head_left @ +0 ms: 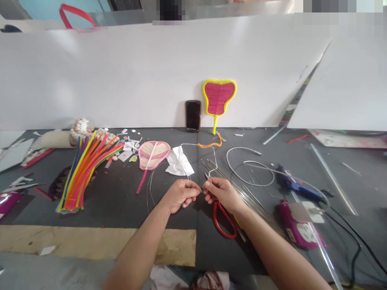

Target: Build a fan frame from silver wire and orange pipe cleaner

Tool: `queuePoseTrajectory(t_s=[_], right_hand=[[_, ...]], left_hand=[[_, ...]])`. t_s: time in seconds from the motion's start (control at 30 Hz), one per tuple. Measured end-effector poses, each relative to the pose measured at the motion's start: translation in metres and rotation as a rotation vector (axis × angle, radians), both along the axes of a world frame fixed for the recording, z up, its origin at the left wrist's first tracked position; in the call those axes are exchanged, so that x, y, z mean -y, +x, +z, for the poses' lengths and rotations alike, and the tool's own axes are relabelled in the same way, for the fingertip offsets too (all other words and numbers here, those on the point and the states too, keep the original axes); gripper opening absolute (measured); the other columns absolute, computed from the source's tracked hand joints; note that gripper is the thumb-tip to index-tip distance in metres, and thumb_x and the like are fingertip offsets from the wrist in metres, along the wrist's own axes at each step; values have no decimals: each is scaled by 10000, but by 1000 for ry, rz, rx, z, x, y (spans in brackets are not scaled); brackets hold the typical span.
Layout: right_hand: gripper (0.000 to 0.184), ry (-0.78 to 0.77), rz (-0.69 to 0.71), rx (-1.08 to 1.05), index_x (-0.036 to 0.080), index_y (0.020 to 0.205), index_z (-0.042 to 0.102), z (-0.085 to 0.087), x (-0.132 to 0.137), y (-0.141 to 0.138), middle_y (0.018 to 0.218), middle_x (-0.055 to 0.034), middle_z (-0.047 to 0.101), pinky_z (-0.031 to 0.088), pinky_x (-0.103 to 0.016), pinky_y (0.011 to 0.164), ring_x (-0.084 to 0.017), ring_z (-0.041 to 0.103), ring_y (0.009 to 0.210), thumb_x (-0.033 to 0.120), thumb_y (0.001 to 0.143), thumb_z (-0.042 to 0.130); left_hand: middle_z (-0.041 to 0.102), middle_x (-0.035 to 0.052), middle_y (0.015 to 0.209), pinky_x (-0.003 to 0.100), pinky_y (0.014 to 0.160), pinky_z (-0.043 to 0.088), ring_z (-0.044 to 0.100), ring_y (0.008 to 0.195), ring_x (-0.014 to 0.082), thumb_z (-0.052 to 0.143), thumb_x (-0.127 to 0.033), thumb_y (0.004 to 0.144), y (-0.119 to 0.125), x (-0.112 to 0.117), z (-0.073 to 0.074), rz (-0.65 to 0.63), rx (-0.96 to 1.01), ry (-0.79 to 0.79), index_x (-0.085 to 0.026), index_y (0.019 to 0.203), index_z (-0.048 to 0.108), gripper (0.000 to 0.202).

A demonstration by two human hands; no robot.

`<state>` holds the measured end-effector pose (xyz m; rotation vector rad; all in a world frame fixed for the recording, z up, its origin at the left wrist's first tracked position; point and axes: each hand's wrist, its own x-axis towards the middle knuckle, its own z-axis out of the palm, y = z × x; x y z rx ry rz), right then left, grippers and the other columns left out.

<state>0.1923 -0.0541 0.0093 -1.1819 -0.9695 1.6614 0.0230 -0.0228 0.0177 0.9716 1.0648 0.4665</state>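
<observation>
A thin metal wire (pixel 215 159), bent into an open outline, stands up from between my two hands. Its far side carries a short orange tube (pixel 211 144). My left hand (pixel 183 195) pinches one end of this wire between thumb and fingers. Close beside it, my right hand (pixel 222 192) pinches the other end; the fingertips of both hands nearly touch. Red-handled scissors or pliers (pixel 223 223) lie partly hidden under my right hand and forearm. A crumpled white paper (pixel 180 162) rests just beyond my left hand.
A bundle of coloured tubes (pixel 84 173) and a pink-rimmed fan shape (pixel 155 155) lie left. A yellow-edged red fan (pixel 219 98) and a phone (pixel 192 116) lean on the white board (pixel 136 80). Right are straight wires (pixel 254 205), a blue glue gun (pixel 298 184) and a purple extension box (pixel 299 229).
</observation>
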Motion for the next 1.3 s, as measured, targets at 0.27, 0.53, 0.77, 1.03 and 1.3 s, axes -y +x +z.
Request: queuePoseTrajectory(t_s=[0.27, 0.53, 0.77, 1.03, 1.3], right_hand=[[273, -31, 55, 136, 139, 693, 629, -3, 1, -1, 546, 25, 607, 497, -201, 490, -90, 586, 505, 377, 615, 736], [261, -10, -34, 16, 141, 687, 607, 2, 0, 2, 544, 35, 579, 440, -165, 442, -49, 515, 443, 391, 697, 683], [277, -12, -96, -72, 141, 699, 612, 4, -1, 1, 540, 30, 584, 421, -162, 425, -45, 502, 426, 407, 697, 691], [290, -20, -62, -102, 132, 707, 623, 2, 1, -4, 601, 14, 601, 432, -160, 390, -49, 523, 427, 412, 688, 697], [240, 92, -47, -48, 149, 812, 650, -1, 2, -5, 640, 2, 647, 491, -207, 513, -86, 582, 536, 351, 694, 704]], left_hand=[[530, -45, 472, 145, 295, 227, 368, 311, 25, 640, -224, 642, 3, 2, -2, 10, -11, 41, -147, 670, 547, 124], [631, 4, 699, 177, 471, 412, 537, 523, 64, 711, -242, 652, 10, 7, -4, 120, 247, 46, -144, 926, 616, 306], [671, 46, 719, 233, 637, 486, 591, 625, 99, 759, -277, 626, 21, 10, -17, 300, 350, 70, -119, 865, 702, 293], [622, -4, 622, 201, 563, 445, 552, 562, 80, 712, -297, 687, 22, 11, -21, 339, 302, 240, -134, 717, 672, 171], [578, -14, 579, 192, 549, 453, 530, 533, 73, 661, -323, 741, 21, 10, -19, 394, 320, 235, -128, 700, 626, 202]])
